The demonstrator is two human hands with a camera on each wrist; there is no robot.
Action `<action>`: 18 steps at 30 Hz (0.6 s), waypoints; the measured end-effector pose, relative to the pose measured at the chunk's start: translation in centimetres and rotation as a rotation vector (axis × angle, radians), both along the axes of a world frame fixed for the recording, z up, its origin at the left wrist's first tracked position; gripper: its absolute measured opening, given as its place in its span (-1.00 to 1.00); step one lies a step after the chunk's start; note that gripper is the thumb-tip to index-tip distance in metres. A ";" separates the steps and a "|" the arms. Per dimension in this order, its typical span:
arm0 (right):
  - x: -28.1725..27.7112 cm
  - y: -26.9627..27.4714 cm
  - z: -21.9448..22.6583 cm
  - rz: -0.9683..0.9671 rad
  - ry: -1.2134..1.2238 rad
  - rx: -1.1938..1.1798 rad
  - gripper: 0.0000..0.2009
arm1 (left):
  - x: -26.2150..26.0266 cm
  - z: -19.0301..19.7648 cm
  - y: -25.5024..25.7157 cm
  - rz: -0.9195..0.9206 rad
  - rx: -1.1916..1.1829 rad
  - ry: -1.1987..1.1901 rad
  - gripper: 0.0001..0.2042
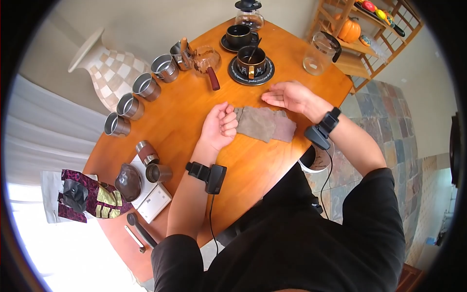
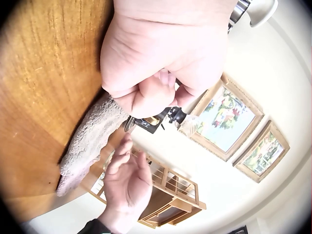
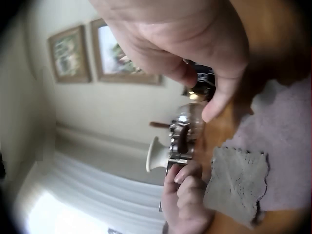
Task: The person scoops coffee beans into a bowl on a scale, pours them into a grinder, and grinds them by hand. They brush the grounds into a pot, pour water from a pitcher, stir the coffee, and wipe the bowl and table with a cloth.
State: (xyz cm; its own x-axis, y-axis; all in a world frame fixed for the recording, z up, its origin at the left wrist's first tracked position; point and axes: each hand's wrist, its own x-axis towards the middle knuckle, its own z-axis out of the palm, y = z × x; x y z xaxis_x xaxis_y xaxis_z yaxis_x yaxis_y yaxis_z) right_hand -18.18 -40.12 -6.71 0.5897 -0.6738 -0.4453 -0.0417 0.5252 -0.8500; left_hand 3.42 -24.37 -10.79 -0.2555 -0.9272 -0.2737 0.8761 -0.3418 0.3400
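Note:
A grey-brown cloth (image 1: 256, 122) lies on the wooden table over a pinkish cloth (image 1: 285, 127), just in front of the person. At the left edge of the grey one is the left hand (image 1: 219, 125), its fingers curled into the palm with nothing visible in them. In the left wrist view the curled fingers (image 2: 152, 96) sit right by the fuzzy cloth. The right hand (image 1: 291, 97) hovers near the cloths' far right side, palm turned inward, fingers extended and holding nothing. Beyond the hands stands a black cup (image 1: 251, 61) with a spoon in it, on a saucer (image 1: 238, 74).
Several steel cups (image 1: 147, 86) line the left side, leading to a glass pot (image 1: 206, 59) with a red handle. A second black cup (image 1: 239, 36) and a glass jug (image 1: 318, 56) stand farther back. A scale (image 1: 154, 203) and coffee bag (image 1: 95, 197) are at near left.

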 end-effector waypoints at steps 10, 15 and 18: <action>4.6 -1.0 -2.4 -0.317 -0.086 0.176 -0.84 | 0.2 -0.2 0.0 -0.042 -0.036 0.032 -0.76; 4.7 -1.6 -3.1 -0.443 -0.150 0.209 -0.85 | 0.1 -0.2 0.0 -0.021 -0.026 0.037 -0.76; 4.0 -1.9 -3.0 -0.507 -0.199 0.188 -0.83 | 0.2 -0.2 0.0 -0.026 -0.042 0.041 -0.76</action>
